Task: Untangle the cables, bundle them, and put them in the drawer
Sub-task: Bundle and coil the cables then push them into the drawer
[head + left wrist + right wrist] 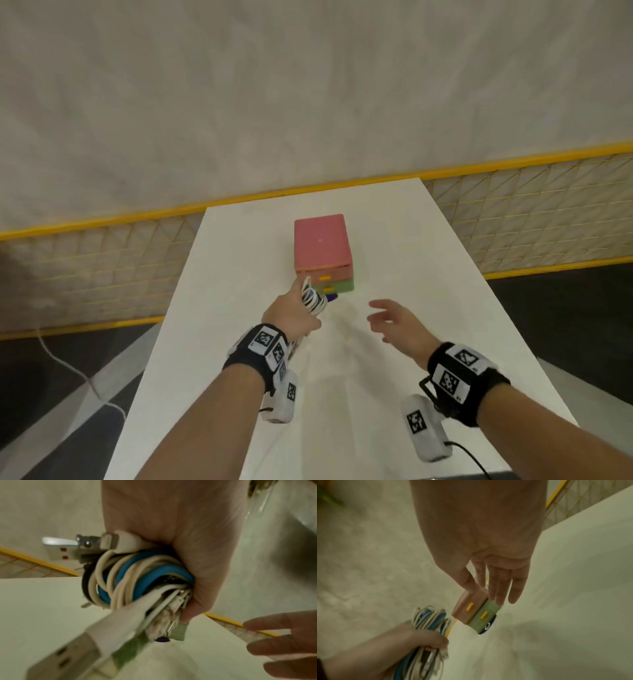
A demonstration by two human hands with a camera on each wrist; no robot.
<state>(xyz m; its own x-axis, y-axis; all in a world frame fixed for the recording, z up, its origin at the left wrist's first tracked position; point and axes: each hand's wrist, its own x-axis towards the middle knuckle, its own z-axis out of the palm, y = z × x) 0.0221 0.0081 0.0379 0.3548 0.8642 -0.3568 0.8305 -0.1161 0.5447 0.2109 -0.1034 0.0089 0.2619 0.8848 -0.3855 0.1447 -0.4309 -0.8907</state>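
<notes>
My left hand (294, 313) grips a coiled bundle of white and blue cables (313, 298), held just in front of the small drawer box (322, 248). Close up, the cable bundle (133, 577) shows white, blue and black loops with USB plugs sticking out, and the left hand (197, 547) is curled round it. The drawer box (475, 612) has a pink top drawer, a green middle one and a dark purple one at the bottom, each with a yellow handle. My right hand (390, 320) hovers empty to the right, fingers (503, 585) straight and spread.
The white table (411, 274) stretches ahead with bare surface on both sides of the box. A yellow-framed mesh fence (531, 212) runs behind it. A white cord (68, 370) lies on the dark floor at the left.
</notes>
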